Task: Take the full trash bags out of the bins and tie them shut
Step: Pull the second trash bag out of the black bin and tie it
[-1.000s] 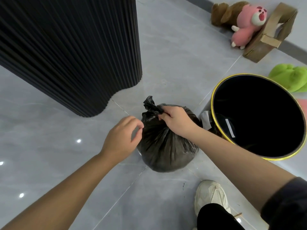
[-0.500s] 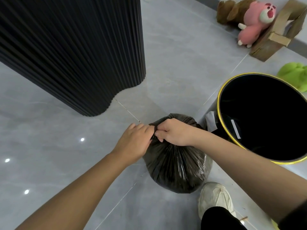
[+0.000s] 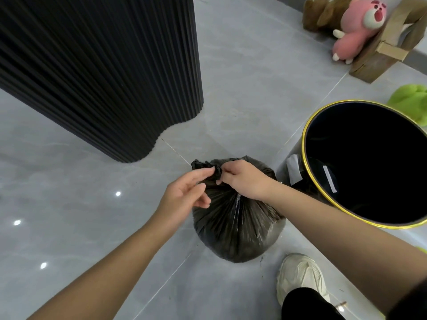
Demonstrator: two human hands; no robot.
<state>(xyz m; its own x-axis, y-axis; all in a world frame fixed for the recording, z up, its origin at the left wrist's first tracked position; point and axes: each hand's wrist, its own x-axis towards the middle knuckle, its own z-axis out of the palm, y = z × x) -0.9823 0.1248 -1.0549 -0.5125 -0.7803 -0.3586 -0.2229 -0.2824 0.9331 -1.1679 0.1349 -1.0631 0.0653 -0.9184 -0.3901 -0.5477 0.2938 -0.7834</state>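
Grey tiles (image 3: pixel 242 88) bear a bulging black trash bag (image 3: pixel 235 227); right hand (image 3: pixel 247 181) pinches its neck, left hand (image 3: pixel 182 197) touches.

The person's left hand (image 3: pixel 182 195) and right hand (image 3: pixel 247 181) are bare, and so are both forearms. The left arm is uncovered as far as the view shows. Clothing shows only on the right arm: a dark sleeve (image 3: pixel 413 303), black or near it, starts high up the arm and is cut off by the lower right corner of the view. One leg is visible in a plain black trouser leg (image 3: pixel 307 303) of smooth cloth. Its cuff covers the heel of a chunky off-white sneaker (image 3: pixel 300 276) with a mesh upper, stitched overlay panels, pale laces and a thick, rounded sole.
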